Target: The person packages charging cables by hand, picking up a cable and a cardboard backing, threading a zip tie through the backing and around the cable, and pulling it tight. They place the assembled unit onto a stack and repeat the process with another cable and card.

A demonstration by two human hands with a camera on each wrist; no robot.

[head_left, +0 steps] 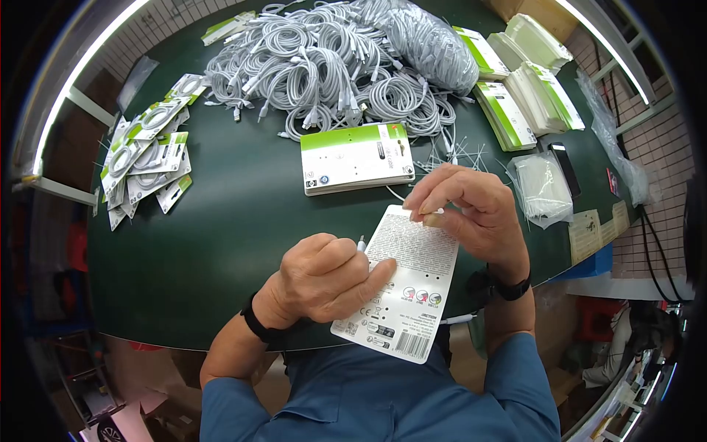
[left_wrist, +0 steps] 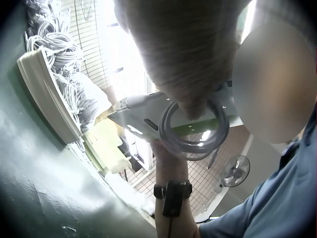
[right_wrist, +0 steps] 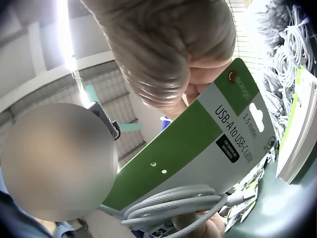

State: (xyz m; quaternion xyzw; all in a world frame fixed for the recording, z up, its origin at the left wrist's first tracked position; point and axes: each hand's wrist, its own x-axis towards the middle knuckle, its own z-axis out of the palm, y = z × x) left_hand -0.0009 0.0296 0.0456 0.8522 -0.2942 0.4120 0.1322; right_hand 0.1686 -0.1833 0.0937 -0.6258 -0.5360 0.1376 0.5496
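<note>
My left hand [head_left: 331, 278] grips a printed packaging card [head_left: 412, 295], thumb across its text-covered back. Against the green and white front lies a coiled light grey USB cable [right_wrist: 163, 210], with left fingers [right_wrist: 212, 227] at the coil. One cable plug [head_left: 361, 244] pokes up beside the left knuckles. At the card's upper end, thumb and fingertips of my right hand [head_left: 475, 210] pinch together; a thin white tie [head_left: 395, 194] sticks out leftward from them. What exactly lies between those fingertips is mostly hidden. Another cable end [head_left: 458, 319] shows past the card's lower right edge.
A stack of cards [head_left: 357, 158] sits just ahead of the hands. Behind it is a big heap of coiled cables [head_left: 317, 66]. Carded cables [head_left: 147, 151] pile up at left; more card stacks [head_left: 508, 114], loose white ties [head_left: 471, 156] and a plastic bag [head_left: 543, 188] are at right.
</note>
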